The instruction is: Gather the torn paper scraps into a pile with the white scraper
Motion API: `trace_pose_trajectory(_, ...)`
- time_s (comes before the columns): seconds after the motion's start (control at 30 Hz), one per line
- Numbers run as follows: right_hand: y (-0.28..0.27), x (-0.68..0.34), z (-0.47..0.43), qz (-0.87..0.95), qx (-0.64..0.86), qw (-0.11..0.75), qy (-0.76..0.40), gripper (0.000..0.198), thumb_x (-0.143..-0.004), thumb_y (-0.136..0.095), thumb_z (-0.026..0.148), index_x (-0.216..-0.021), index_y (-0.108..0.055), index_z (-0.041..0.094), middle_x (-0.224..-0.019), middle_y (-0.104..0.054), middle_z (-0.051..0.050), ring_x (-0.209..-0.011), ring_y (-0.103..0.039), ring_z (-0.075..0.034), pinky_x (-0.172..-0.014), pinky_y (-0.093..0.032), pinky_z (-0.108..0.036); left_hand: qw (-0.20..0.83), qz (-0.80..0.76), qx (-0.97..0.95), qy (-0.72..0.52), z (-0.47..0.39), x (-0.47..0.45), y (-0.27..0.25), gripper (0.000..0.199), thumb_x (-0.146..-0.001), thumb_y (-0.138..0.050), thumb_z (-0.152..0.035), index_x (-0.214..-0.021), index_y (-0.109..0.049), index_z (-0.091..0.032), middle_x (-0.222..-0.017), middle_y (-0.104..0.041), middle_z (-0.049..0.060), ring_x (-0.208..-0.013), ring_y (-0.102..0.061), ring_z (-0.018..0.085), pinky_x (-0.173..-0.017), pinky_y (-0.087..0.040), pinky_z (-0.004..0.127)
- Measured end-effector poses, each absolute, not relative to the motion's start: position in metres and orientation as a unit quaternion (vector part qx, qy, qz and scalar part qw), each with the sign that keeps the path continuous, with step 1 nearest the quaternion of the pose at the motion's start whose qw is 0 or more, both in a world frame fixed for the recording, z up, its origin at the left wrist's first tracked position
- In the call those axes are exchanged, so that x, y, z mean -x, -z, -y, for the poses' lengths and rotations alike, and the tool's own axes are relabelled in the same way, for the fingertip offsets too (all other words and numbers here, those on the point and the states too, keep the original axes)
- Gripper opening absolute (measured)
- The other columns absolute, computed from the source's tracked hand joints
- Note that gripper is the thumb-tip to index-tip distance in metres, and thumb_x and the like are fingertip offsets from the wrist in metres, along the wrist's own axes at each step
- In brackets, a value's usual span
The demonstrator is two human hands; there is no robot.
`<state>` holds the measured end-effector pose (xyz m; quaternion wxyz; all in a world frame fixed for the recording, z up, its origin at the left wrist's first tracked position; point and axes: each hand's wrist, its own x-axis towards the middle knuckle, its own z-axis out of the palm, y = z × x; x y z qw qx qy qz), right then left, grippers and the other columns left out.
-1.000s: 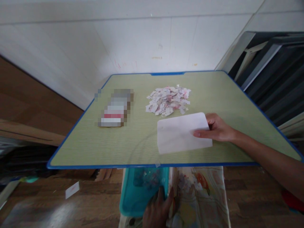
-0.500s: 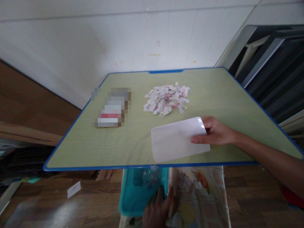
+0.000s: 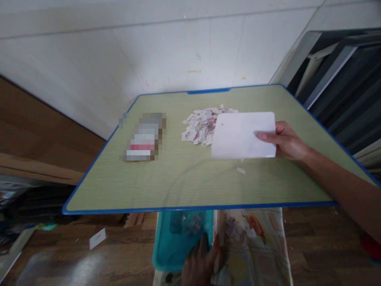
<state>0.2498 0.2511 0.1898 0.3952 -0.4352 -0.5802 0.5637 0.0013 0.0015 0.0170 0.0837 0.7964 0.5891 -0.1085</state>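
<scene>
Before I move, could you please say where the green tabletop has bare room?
Free: front-left, between the pixelated oblong item and the blue front rim; far-right corner, beyond the right hand. Crowded: the middle, where the rectangular white sheet partly hides the pale paper-scrap heap.

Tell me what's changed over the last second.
The right hand has carried the white board away from the near edge of the table and to the right, partly hiding the paper pile. A small scrap now shows nearer than the board; the one at the near edge no longer shows. The right hand's grip is unchanged, and the left hand stays at the teal tray.
</scene>
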Motion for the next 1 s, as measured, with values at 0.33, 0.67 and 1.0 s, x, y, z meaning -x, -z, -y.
trace_pose_trajectory(0.33, -0.183, -0.3, -0.29, 0.507, 0.529, 0.43, -0.528, 0.019, -0.061, -0.07, 0.028, -0.071, -0.063, 0.013, -0.058, -0.062, 0.002, -0.043, -0.054, -0.009, -0.039, -0.039, -0.018, 0.059, -0.593, -0.798, 0.086, 0.0, 0.003, -0.006, 0.071, -0.064, -0.064, -0.023, -0.125, -0.03, -0.035, -0.114, -0.057, 0.008, -0.076, -0.059, 0.019, -0.061, -0.05, 0.027)
trace_pose_trajectory(0.67, -0.186, -0.295, -0.281, 0.553, 0.524, 0.354, -0.542, 0.019, -0.062, -0.068, 0.032, -0.069, -0.064, 0.014, -0.06, -0.062, 0.0, -0.046, -0.054, -0.008, -0.042, -0.039, -0.018, 0.079, -0.605, -0.788, 0.085, 0.002, 0.003, 0.0, 0.069, -0.065, -0.063, -0.021, -0.124, -0.03, -0.037, -0.117, -0.054, 0.007, -0.082, -0.059, 0.021, -0.065, -0.05, 0.029)
trace_pose_trajectory(1.0, -0.192, -0.288, -0.274, 0.601, 0.488, 0.251, -0.581, 0.016, -0.064, -0.066, 0.035, -0.067, -0.066, 0.019, -0.059, -0.062, 0.0, -0.045, -0.053, -0.008, -0.04, -0.037, -0.018, 0.093, -0.597, -0.791, 0.101, 0.001, 0.003, -0.006, 0.071, -0.066, -0.061, -0.023, -0.127, -0.025, -0.034, -0.118, -0.053, 0.01, -0.089, -0.057, 0.022, -0.07, -0.048, 0.03)
